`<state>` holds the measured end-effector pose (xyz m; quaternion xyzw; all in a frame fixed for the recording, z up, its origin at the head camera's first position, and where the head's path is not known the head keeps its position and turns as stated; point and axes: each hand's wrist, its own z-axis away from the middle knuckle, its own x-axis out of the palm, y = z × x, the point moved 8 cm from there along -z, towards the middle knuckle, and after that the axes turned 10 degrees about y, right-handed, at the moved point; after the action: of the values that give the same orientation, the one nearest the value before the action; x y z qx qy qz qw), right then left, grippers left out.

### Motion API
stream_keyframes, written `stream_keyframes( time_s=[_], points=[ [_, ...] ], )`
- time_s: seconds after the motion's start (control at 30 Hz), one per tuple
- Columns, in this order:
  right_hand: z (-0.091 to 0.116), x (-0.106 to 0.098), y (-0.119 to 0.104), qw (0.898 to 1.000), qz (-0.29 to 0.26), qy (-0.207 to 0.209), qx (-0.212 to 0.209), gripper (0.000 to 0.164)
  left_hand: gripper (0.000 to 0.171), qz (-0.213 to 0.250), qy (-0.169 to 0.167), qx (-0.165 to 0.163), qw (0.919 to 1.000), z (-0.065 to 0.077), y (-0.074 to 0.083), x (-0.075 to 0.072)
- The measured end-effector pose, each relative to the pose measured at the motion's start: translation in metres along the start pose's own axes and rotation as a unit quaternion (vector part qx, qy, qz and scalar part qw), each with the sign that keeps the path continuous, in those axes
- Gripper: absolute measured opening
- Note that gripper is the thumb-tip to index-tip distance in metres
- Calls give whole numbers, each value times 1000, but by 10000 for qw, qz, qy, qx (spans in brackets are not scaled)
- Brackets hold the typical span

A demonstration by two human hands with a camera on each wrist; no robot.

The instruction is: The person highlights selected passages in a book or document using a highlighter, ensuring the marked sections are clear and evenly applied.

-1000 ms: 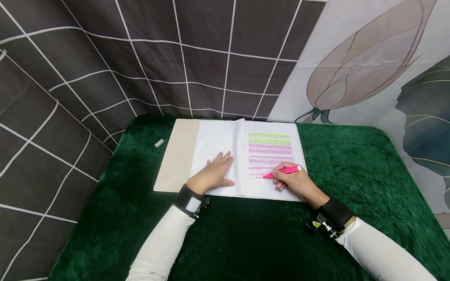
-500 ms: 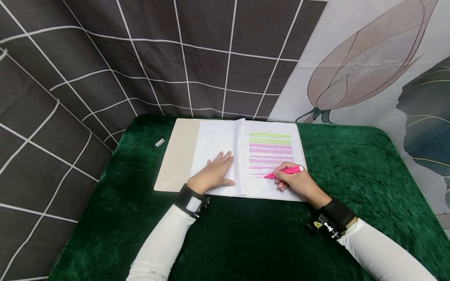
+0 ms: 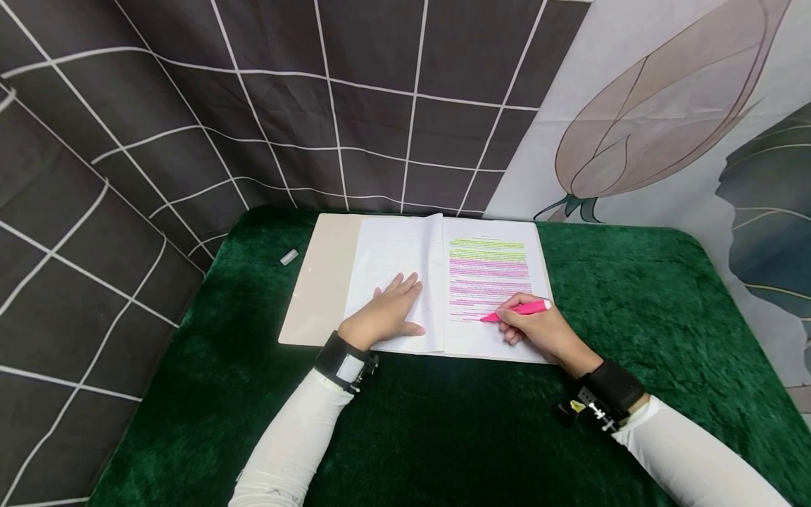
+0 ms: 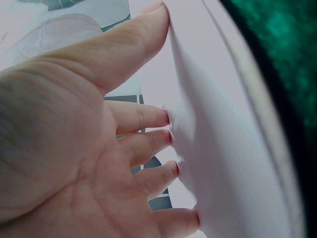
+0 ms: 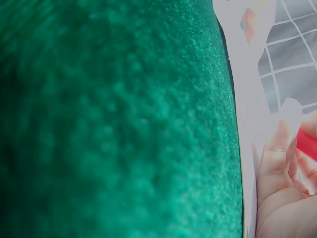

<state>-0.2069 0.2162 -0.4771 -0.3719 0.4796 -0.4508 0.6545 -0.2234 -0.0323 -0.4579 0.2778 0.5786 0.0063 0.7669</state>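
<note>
A pink highlighter [image 3: 524, 308] is pinched in my right hand [image 3: 538, 328], its tip on a line near the bottom of the printed page [image 3: 469, 341]. Yellow-green bands mark the upper lines of that page, and pink bands run below them. My left hand [image 3: 385, 313] rests with spread fingers on the facing white sheet [image 3: 393, 243]; in the left wrist view its fingertips [image 4: 161, 118] press the paper. Both sheets lie in an open cream folder [image 3: 323, 267]. In the right wrist view, only part of the red-looking highlighter [image 5: 308, 144] shows between the fingers.
A small whitish piece, perhaps a cap [image 3: 288, 257], lies left of the folder on the green plush tablecloth [image 3: 418, 429]. Dark grid-patterned cloth [image 3: 374, 127] hangs behind and to the left, with a floral cloth [image 3: 659, 120] at the right.
My right hand has slid slightly to the right with the highlighter, its tip moving along a low line of text. The left hand has stayed in place on the sheet.
</note>
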Motion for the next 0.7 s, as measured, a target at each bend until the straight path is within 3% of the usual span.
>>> stream_keyframes(
  time_s=[0.7],
  points=[
    [3, -9, 2, 9999, -64, 38, 102, 36, 89, -36, -38, -11, 10000, -1, -1, 2]
  ],
)
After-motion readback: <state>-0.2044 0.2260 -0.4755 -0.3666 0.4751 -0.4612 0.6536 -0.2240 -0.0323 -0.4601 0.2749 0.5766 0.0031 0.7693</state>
